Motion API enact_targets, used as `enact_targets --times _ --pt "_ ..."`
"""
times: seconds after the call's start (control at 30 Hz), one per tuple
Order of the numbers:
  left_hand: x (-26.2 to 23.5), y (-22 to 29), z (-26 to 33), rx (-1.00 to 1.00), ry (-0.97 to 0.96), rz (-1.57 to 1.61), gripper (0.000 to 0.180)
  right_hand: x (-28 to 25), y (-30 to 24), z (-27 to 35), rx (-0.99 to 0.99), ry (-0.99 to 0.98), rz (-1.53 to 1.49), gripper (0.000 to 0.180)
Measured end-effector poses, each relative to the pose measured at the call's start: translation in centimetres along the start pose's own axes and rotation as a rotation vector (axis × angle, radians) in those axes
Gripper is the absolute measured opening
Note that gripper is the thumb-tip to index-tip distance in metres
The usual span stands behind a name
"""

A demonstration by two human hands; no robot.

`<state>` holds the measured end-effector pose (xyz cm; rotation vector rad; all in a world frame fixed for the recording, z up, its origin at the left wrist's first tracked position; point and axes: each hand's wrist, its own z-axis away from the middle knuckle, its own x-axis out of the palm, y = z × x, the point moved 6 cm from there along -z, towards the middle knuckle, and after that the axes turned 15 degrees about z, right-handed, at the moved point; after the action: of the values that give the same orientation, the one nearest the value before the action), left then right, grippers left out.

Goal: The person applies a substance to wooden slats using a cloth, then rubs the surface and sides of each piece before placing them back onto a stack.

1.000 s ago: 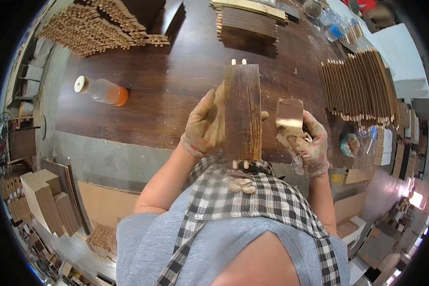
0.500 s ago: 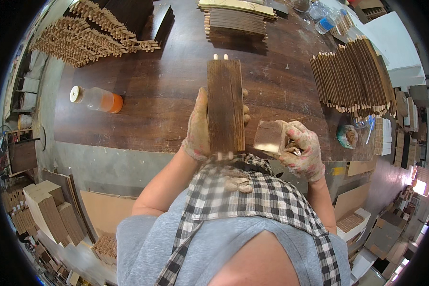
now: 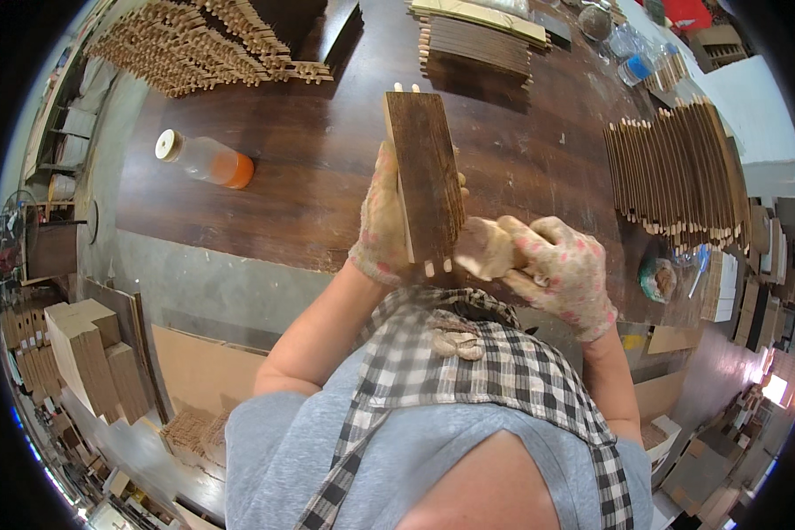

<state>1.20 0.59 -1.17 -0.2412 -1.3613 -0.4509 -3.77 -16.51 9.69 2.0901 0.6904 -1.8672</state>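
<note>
In front of me my left hand (image 3: 382, 216), in a stained work glove, grips a dark brown wooden board (image 3: 424, 177) from its left side, fingertips curling round the right edge. Pale dowels stick out of both of the board's ends. My right hand (image 3: 561, 269), gloved likewise, is closed round a brownish block (image 3: 483, 249) with a pale lower face, perhaps a sanding block. That block meets or nearly meets the lower right edge of the board; motion blurs it, so I cannot tell whether they touch.
Stacks of dowelled boards stand at the table's far left (image 3: 212, 49), far middle (image 3: 477, 53) and right (image 3: 676, 172). A bottle of orange liquid (image 3: 208, 161) lies on the left. Water bottles (image 3: 632, 57) sit at the far right, and a small tub (image 3: 658, 278) near the right edge.
My right hand has brought the block left, up against or close to the board's lower right edge. The board has tilted, its lower end swinging right. My view has shifted slightly.
</note>
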Motion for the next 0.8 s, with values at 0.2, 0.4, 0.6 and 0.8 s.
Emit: enact_targets --times 0.2,0.4,0.6,0.8 --pt "0.5 -0.2 -0.4 0.081 0.090 -0.132 0.075 -0.7 -1.8 -1.2 -0.118 0.046 0.026 0.048" --pt "-0.2 -1.1 -0.1 -0.067 -0.129 0.011 0.075 0.6 6.1 1.5 0.407 0.067 -0.614 0.047" --pt "-0.7 -2.1 1.0 -0.096 -0.072 -0.332 0.067 -1.8 5.4 -3.2 0.192 0.181 -0.480 0.051" --pt "-0.3 -2.5 1.3 -0.167 -0.051 -0.376 0.064 -3.6 3.1 -6.7 -0.005 0.106 -0.229 0.043"
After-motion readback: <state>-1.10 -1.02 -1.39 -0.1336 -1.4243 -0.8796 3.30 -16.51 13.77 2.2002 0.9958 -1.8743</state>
